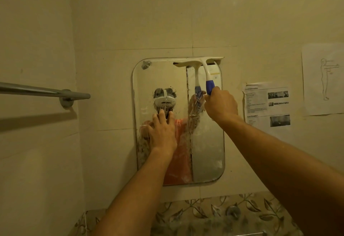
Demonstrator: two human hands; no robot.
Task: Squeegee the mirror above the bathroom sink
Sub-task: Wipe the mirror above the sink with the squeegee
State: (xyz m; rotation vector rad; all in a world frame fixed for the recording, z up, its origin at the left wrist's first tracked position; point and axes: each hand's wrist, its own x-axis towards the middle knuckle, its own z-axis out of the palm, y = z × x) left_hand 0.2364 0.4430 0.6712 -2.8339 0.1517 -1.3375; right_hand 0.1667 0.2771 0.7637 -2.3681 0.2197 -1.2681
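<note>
White plastic and a blue grip make up the squeegee (pixel 199 61), and its blade lies flat along the top edge of the mirror (pixel 208 152), covering the right half of that edge. The blade's right end reaches just past the mirror's rounded top-right corner onto the wall tile. The right hand (pixel 220 105) is wrapped tight round the blue part of the handle, sitting over the mirror's right edge, with the handle slanting up and left to the blade. The left hand (pixel 162 131) is spread flat against the glass, fingers straight and apart, left of centre and about halfway up, grasping nothing. Below the blade the right-hand strip of glass runs free down to the bottom edge; the left hand sits just to the side of that strip. Smears and suds cloud the middle of the glass and cling along its left edge. A round metal stud (pixel 146 65) sits in the top-left corner, left of the blade's end. On the wall to the right, close to the mirror's edge, hangs a printed sheet (pixel 267 103), and further out a sheet with a line drawing (pixel 323 79). A chrome towel rail (pixel 42 91) juts from the left wall, well apart from the mirror. Leaf-patterned tiles (pixel 223 211) run beneath it.
</note>
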